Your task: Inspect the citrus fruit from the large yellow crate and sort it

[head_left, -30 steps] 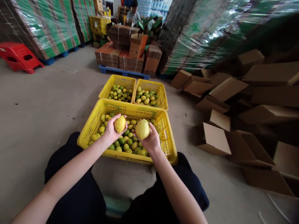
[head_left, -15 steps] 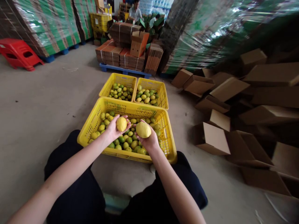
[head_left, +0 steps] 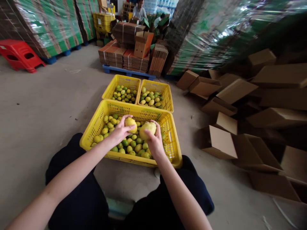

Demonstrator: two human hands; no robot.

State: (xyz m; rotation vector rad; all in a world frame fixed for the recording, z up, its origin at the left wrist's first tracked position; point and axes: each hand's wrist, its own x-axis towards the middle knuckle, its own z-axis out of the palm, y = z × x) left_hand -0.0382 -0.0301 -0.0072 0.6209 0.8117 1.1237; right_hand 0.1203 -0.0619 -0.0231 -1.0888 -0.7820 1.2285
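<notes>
Over the large yellow crate [head_left: 130,158], my left hand [head_left: 121,130] grips a yellow lemon [head_left: 130,125] between thumb and fingers. Just to its right, my right hand [head_left: 155,138] is closed round a larger pale yellow lemon [head_left: 147,130]. The two fruits are held close together with a small gap between them. Beneath my hands, green and yellow lemons [head_left: 138,148] cover the crate's bottom; my hands hide some of them.
Two smaller yellow crates [head_left: 121,77] [head_left: 155,83] with fruit touch the large crate's far side. Open cardboard boxes [head_left: 222,142] pile up at right. Behind stand flattened cartons [head_left: 135,64] on a blue pallet. A red stool [head_left: 21,56] is at left; a person [head_left: 139,12] is far back.
Both hands have turned and their fingers have wrapped round the lemons, which lay on opened palms before. The left lemon has moved right and slightly up.
</notes>
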